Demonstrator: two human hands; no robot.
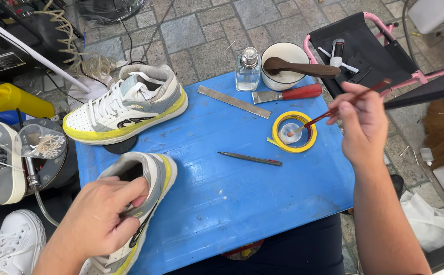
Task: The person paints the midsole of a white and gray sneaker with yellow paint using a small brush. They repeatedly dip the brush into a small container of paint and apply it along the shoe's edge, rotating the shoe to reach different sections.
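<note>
Blue board (222, 203) over grey paving stones (196, 30), sneaker (130, 104) resting on top

the head view is bright with soft, even daylight, and shadows are weak and short: a faint one lies under the sneaker (125, 104) at the back of the blue table (222, 198). a mild sheen shows on the glass bottle (247, 69) and the metal ruler (233, 101), with no harsh glare. focus is sharp across the middle, while the wide lens bends and stretches things toward the edges and the right hand (363, 125) looks slightly soft.
</note>
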